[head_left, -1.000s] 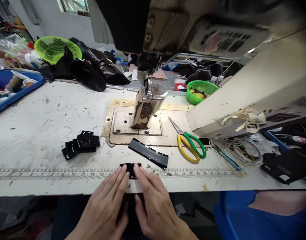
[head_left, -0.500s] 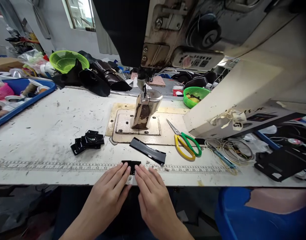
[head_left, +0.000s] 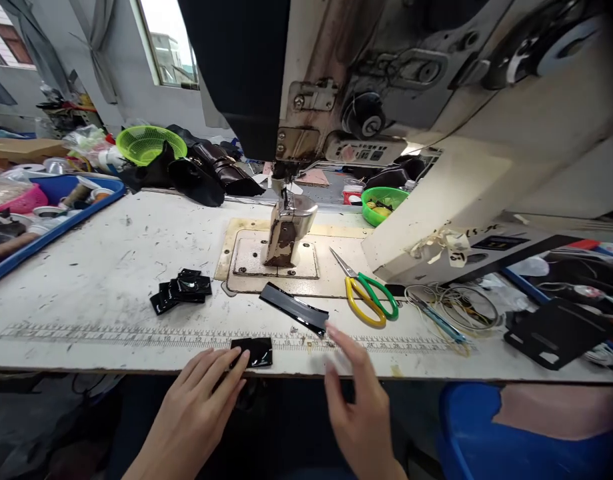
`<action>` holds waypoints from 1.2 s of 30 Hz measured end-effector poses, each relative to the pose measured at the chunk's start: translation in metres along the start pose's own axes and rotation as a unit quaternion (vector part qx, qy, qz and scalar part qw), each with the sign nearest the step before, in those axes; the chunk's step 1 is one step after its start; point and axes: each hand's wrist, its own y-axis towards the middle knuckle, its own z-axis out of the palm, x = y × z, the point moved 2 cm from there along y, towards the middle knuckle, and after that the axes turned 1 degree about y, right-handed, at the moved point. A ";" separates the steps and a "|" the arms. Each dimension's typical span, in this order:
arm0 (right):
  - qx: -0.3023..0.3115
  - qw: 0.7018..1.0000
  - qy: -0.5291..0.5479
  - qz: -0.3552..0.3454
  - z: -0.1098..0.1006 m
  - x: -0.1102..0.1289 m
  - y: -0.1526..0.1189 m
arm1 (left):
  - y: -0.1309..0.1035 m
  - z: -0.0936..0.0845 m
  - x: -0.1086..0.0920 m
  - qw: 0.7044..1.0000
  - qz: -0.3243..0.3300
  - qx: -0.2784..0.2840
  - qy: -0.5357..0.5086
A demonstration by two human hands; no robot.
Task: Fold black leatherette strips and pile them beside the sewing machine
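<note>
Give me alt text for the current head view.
The left hand touches a glossy black piece on a white table; the right hand, open, is near a black strip. Yellow-and-green scissors lie farther right.

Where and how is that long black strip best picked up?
Probably pinch the black strip across its right end, coming from the near side with the right hand: the strip is long and narrow, lies slanted, and that end is closest to this hand.
</note>
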 end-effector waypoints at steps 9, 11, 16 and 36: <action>0.025 0.982 -0.169 0.084 0.010 -0.036 0.031 | -0.013 -0.010 0.064 0.977 -0.173 -0.020 0.122; 0.029 0.982 -0.164 0.084 0.019 -0.037 0.038 | 0.002 -0.009 0.050 0.977 -0.189 -0.042 0.089; 0.070 0.989 -0.112 0.066 0.022 -0.036 0.048 | 0.050 0.013 0.009 0.992 -0.106 -0.015 -0.064; 0.059 0.997 0.047 -0.011 0.006 0.006 0.029 | 0.053 0.017 -0.007 0.960 -0.163 -0.001 -0.227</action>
